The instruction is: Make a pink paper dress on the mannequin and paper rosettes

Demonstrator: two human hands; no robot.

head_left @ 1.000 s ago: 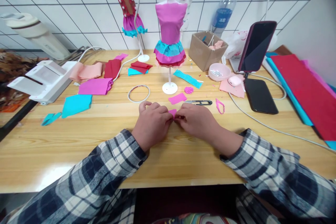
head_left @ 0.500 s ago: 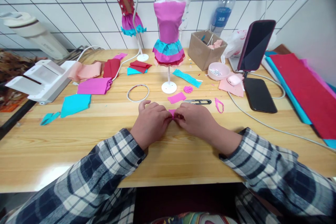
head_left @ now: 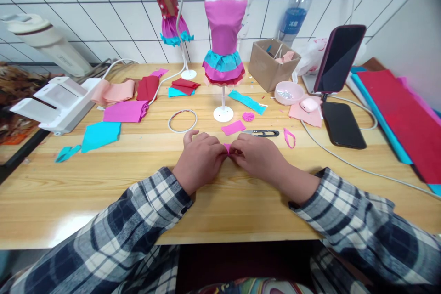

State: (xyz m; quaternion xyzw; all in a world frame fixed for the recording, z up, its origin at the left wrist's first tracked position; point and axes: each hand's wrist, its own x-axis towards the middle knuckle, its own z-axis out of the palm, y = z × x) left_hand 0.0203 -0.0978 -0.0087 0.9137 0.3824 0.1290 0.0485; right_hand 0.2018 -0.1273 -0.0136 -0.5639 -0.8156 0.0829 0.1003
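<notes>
Just below frame centre, we see left hand [head_left: 200, 161] and right hand [head_left: 259, 156] nearly together, both pinching a pink scrap [head_left: 227, 147] that lies directly between them, equally near each, its long axis hidden.

Flask [head_left: 57, 48]: far left of grip. Bottle [head_left: 293, 20]: beyond grip, rightward. Propped phone [head_left: 339, 57], flat phone [head_left: 343, 125], pink case [head_left: 309, 104]: right of grip.

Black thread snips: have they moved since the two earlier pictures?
No. The black thread snips keep the same place relative to the front mannequin's white base; only the whole view shifts slightly.
</notes>
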